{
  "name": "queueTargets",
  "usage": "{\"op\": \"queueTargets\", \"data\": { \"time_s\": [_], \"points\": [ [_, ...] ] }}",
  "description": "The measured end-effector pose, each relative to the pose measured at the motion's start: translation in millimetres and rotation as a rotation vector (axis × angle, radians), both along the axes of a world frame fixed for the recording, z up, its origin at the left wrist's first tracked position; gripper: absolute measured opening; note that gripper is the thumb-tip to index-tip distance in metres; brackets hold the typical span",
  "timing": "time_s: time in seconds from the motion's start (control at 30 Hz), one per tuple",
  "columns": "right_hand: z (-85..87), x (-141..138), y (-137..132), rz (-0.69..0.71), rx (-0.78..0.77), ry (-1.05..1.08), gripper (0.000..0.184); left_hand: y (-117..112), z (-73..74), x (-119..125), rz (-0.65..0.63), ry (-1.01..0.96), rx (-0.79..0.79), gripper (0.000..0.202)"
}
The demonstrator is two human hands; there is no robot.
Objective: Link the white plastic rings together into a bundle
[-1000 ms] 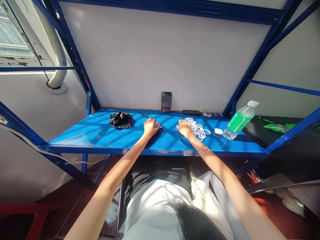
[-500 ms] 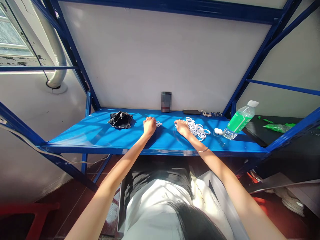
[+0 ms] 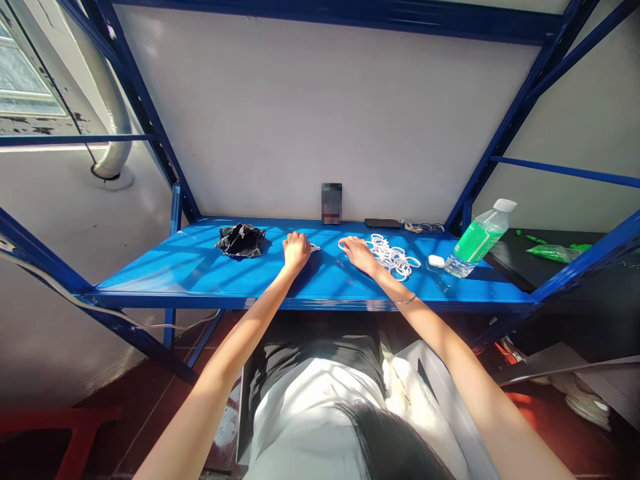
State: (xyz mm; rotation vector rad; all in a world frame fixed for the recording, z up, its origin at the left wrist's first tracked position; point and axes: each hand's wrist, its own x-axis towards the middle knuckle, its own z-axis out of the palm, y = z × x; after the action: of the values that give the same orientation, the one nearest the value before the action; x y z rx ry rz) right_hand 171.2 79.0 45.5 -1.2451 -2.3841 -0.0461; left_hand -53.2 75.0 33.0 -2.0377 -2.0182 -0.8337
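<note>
- While my right hand (image 3: 359,252) sits just left of the loop pile (image 3: 393,257), its fingertips are pressed together, pinching a single white loop (image 3: 341,243) that pokes out on their left side.
- My left hand (image 3: 296,251) is low over the blue tabletop (image 3: 200,273), fingers curled; I cannot tell whether they grip anything, since the back of the hand hides them.
- A small white bunch (image 3: 315,247) peeps out at the right edge of that hand, and how many loops it has I cannot make out.
- By my reckoning this is an early stage: one loop is apart from the pile, a little white lies by my left hand, and the larger share remains tangled together on the right.
- Left of my hands sits a crumpled black bag (image 3: 241,240); right of the pile are a small white case (image 3: 436,261) and a green-labelled bottle (image 3: 481,240).
</note>
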Motion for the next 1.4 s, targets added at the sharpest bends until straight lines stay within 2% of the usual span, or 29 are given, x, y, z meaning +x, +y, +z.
{"op": "queueTargets", "data": {
  "time_s": [0.23,0.33,0.47,0.63,0.73,0.83,0.97,1.13,1.23,1.4],
  "points": [
    [0.7,-5,-2,0.115,-0.009,0.147,0.038,-1,-2.6,12,-0.493,-0.018,0.081,0.03],
    [-0.5,-5,-2,0.169,-0.011,0.196,0.04,-2,-5.0,16,-0.616,0.033,0.046,0.033],
    [-1.8,-6,-2,0.211,-0.051,0.245,0.039,-3,-3.9,19,-0.621,0.085,0.006,0.025],
    [-2.2,-8,-4,0.247,-0.111,0.244,0.039,-4,-1.9,19,-0.626,0.052,0.003,0.018],
    [-0.4,-8,-5,0.196,-0.039,0.277,0.038,-4,-1.4,19,-0.631,0.029,-0.009,0.02],
    [1.1,-7,-4,0.086,0.022,0.356,0.039,-5,-1.3,20,-0.662,0.025,0.003,0.018],
    [-1.0,-5,4,-0.002,-0.143,0.476,0.041,-4,-1.8,19,-0.711,0.019,0.058,0.014],
    [-5.9,-4,10,0.086,-0.312,0.538,0.04,-5,-1.6,19,-0.736,0.001,0.018,0.016],
    [-7.2,-4,11,0.137,-0.352,0.606,0.036,-5,-1.3,19,-0.745,-0.009,-0.01,0.017],
    [-8.5,-3,15,0.139,-0.347,0.643,0.028,-6,-1.5,19,-0.744,-0.046,-0.015,0.022]
  ]
}}
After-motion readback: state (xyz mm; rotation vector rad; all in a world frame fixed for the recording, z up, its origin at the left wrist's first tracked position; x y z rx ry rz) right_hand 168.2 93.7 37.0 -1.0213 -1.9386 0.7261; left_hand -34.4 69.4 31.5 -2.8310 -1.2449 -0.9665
